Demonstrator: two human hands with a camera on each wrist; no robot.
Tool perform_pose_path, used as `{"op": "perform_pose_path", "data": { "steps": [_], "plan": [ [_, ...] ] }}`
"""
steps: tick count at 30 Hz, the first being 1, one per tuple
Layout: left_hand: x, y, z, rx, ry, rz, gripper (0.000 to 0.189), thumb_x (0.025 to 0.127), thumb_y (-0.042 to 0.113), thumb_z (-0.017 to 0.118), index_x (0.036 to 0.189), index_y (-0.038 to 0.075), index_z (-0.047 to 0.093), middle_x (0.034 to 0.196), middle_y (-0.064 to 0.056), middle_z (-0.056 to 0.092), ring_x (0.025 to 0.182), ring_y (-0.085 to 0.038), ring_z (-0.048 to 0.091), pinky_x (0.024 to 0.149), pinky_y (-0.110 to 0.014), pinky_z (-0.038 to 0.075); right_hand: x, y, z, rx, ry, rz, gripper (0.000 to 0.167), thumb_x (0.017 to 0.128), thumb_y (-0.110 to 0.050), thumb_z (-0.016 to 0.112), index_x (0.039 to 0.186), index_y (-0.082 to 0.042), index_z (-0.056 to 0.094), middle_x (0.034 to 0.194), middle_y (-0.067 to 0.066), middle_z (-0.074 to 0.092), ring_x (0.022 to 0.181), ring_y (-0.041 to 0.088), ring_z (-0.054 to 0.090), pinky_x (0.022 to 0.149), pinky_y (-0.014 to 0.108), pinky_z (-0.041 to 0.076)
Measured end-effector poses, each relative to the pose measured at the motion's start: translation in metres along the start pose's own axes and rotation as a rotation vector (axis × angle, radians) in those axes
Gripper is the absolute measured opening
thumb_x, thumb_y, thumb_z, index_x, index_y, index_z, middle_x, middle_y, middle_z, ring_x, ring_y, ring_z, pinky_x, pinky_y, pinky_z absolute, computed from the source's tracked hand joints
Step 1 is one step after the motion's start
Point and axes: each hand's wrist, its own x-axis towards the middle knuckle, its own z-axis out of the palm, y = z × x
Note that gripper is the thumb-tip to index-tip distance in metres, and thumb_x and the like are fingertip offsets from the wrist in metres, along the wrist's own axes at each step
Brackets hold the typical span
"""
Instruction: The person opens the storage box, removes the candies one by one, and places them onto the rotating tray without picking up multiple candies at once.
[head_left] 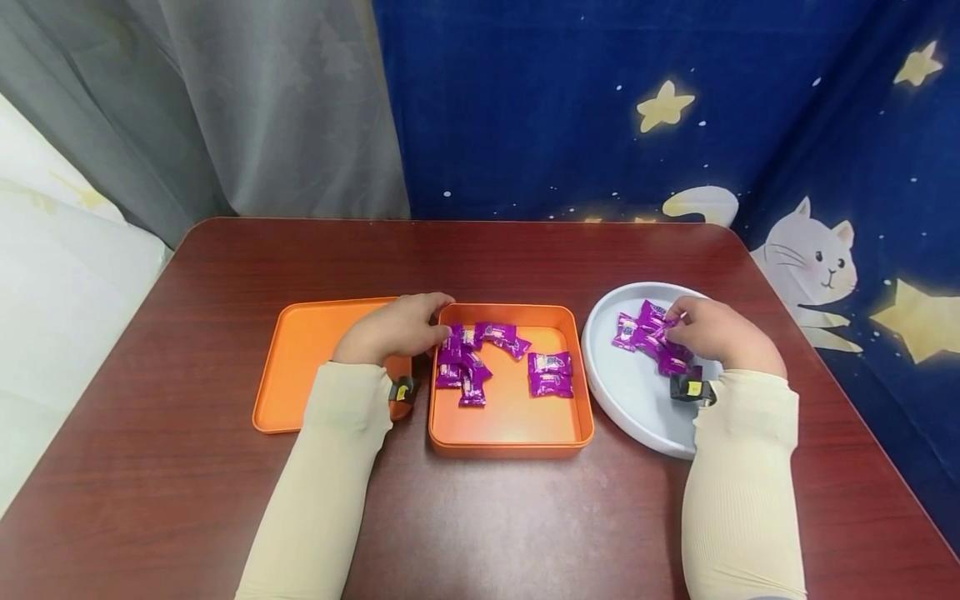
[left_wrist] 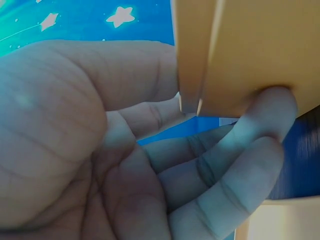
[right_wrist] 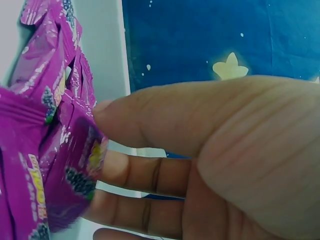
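My left hand (head_left: 393, 327) is at the left side of an orange box (head_left: 517, 429). In the left wrist view, its thumb lies at the box's rim and the curled fingers (left_wrist: 250, 145) press the outer wall. Purple wrapped candies (head_left: 472, 393) with grape pictures lie inside, heaped on the left, with a pair (head_left: 550, 384) on the right. Over a round white plate (head_left: 626, 400), my right hand (head_left: 723, 333) pinches a purple candy (right_wrist: 75, 170) between thumb and fingertips. Several more candies (head_left: 647, 333) are piled on the plate beside those fingertips.
An orange lid (head_left: 300, 358) lies left of the box, partly under the left forearm. The plate stands close against the box's right side. All rest on a dark red-brown table (head_left: 480, 258). Grey and blue curtains (head_left: 525, 108) hang behind its far edge.
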Motion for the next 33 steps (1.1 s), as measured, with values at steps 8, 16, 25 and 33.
{"op": "perform_pose_path", "data": {
  "steps": [8,16,25,33],
  "plan": [
    [0.0,0.0,-0.001,0.022,-0.006,0.008,0.053,0.1,0.02,0.057,0.15,0.009,0.041,0.137,-0.015,0.052,0.111,-0.03,0.053,0.103,-0.049,0.045,-0.004,-0.001,-0.001,-0.009,0.001,0.024,0.036,0.095,-0.021,0.063,0.123,0.0,0.057,0.108,0.022,0.063,0.101,0.04,0.055,0.079,0.055,0.049],
    [0.001,-0.002,0.0,0.018,-0.002,0.004,0.054,0.1,0.02,0.058,0.15,0.009,0.041,0.137,-0.014,0.053,0.11,-0.03,0.053,0.102,-0.048,0.046,-0.01,-0.013,-0.008,-0.026,0.025,0.016,0.055,0.095,-0.039,0.062,0.132,0.0,0.054,0.123,0.029,0.058,0.111,0.047,0.053,0.084,0.064,0.048],
    [0.0,-0.001,0.001,0.013,0.001,-0.003,0.054,0.1,0.02,0.058,0.15,0.009,0.041,0.137,-0.015,0.052,0.112,-0.03,0.052,0.102,-0.049,0.045,-0.021,-0.043,-0.012,-0.042,0.071,-0.069,0.056,0.096,-0.04,0.061,0.135,-0.001,0.052,0.117,0.024,0.061,0.105,0.04,0.058,0.084,0.059,0.051],
    [0.001,-0.001,0.0,0.037,0.002,0.012,0.054,0.1,0.02,0.057,0.15,0.009,0.041,0.137,-0.014,0.052,0.112,-0.03,0.052,0.104,-0.049,0.044,-0.027,-0.07,-0.01,-0.06,0.095,-0.156,0.054,0.093,-0.034,0.066,0.135,-0.003,0.053,0.109,0.017,0.064,0.094,0.03,0.061,0.08,0.05,0.055]
  ]
}}
